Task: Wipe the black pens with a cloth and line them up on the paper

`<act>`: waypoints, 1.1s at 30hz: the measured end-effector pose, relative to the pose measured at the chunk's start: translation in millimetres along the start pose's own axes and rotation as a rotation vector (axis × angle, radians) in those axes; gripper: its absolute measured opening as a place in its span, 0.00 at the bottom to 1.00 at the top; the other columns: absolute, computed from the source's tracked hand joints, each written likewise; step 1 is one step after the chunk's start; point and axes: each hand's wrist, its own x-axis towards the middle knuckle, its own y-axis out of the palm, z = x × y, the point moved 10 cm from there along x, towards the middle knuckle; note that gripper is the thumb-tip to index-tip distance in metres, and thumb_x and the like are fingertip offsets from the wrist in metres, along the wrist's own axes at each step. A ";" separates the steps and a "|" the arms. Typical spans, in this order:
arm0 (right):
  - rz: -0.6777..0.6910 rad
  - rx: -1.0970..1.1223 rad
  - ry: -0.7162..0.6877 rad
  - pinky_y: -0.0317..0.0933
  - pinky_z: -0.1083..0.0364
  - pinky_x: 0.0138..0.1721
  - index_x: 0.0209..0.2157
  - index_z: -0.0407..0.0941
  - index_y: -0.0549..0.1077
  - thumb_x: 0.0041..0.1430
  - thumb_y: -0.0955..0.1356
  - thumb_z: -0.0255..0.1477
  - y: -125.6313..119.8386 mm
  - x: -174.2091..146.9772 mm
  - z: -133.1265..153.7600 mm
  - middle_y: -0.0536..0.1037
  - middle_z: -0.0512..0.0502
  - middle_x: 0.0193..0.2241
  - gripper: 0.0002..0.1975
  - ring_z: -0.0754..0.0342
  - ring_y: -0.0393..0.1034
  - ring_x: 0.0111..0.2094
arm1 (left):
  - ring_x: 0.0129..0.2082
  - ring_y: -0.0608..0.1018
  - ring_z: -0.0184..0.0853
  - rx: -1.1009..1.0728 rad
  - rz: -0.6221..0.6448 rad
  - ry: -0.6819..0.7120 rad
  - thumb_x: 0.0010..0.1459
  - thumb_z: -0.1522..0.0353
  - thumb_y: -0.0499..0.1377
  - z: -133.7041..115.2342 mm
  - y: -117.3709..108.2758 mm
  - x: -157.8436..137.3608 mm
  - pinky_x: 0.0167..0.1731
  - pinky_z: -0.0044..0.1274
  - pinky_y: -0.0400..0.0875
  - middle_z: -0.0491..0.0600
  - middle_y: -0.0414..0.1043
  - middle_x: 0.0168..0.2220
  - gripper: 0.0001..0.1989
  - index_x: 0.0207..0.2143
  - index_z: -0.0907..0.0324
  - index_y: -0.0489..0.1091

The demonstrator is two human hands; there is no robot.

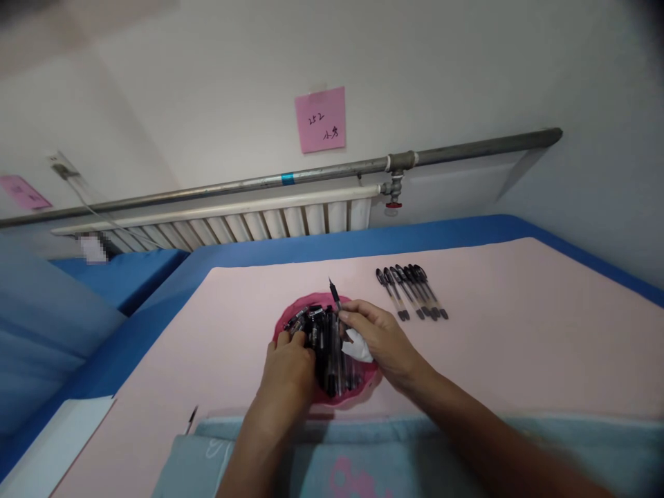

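A pink scalloped basket (290, 309) full of black pens, clear barrels and caps (324, 346) stands on the pink mat in front of me. My left hand (290, 363) reaches into its left side with curled fingers among the caps; what they grip is hidden. Over the basket's right side, my right hand (381, 335) pinches an uncapped black pen (335, 294), its tip pointing up and away. A crumpled white tissue (357, 346) is also tucked in that hand. Right of the basket lie several capped black pens (412, 290) in a slanted row.
The pink mat (519, 332) covers a blue-edged table. A light-blue cloth (357, 463) lies along the near edge, with a thin dark-tipped item (191, 418) beside it. White paper (67, 436) is at the left. A radiator (249, 225) and pipe (332, 173) run along the wall behind.
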 end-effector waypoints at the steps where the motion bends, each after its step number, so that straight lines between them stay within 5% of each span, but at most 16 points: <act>1: 0.001 0.006 0.005 0.54 0.59 0.23 0.26 0.44 0.74 0.45 0.70 0.31 0.2 0.2 -0.6 0.72 0.55 0.18 0.05 0.61 0.61 0.19 | 0.47 0.67 0.51 -0.049 -0.040 0.012 0.47 0.75 0.54 2.4 -5.7 -1.0 0.42 0.38 0.62 0.58 0.69 0.46 0.11 0.29 0.62 0.76; 5: -0.008 0.085 0.029 0.56 0.59 0.24 0.28 0.44 0.73 0.44 0.71 0.32 0.3 0.9 -1.8 0.72 0.55 0.18 0.07 0.60 0.63 0.20 | 0.38 0.72 0.38 -0.515 -0.175 0.052 0.49 0.74 0.54 13.1 -24.9 -7.8 0.39 0.31 0.65 0.51 0.71 0.36 0.05 0.27 0.60 0.69; 9: -0.007 0.261 0.058 0.56 0.60 0.22 0.26 0.44 0.70 0.43 0.71 0.31 2.0 -0.8 0.3 0.73 0.55 0.18 0.07 0.60 0.63 0.19 | 0.24 0.72 0.31 -1.176 -0.018 0.045 0.52 0.68 0.54 4.0 -7.7 -7.0 0.25 0.23 0.66 0.44 0.68 0.25 0.04 0.31 0.59 0.63; 13: -0.022 0.318 0.068 0.55 0.61 0.19 0.24 0.44 0.69 0.42 0.71 0.29 1.7 -3.5 4.7 0.73 0.53 0.19 0.08 0.60 0.63 0.17 | 0.22 0.71 0.28 -1.469 -0.010 0.000 0.47 0.67 0.59 -1.7 -5.4 -2.6 0.22 0.21 0.67 0.43 0.67 0.23 0.09 0.31 0.61 0.64; 33: -0.053 0.202 -0.012 0.56 0.60 0.20 0.25 0.44 0.68 0.45 0.71 0.31 -6.0 -1.5 8.3 0.73 0.53 0.17 0.08 0.58 0.65 0.18 | 0.21 0.73 0.28 -1.625 -0.028 -0.039 0.41 0.67 0.64 2.0 -7.8 -3.9 0.23 0.21 0.69 0.44 0.70 0.21 0.14 0.30 0.63 0.65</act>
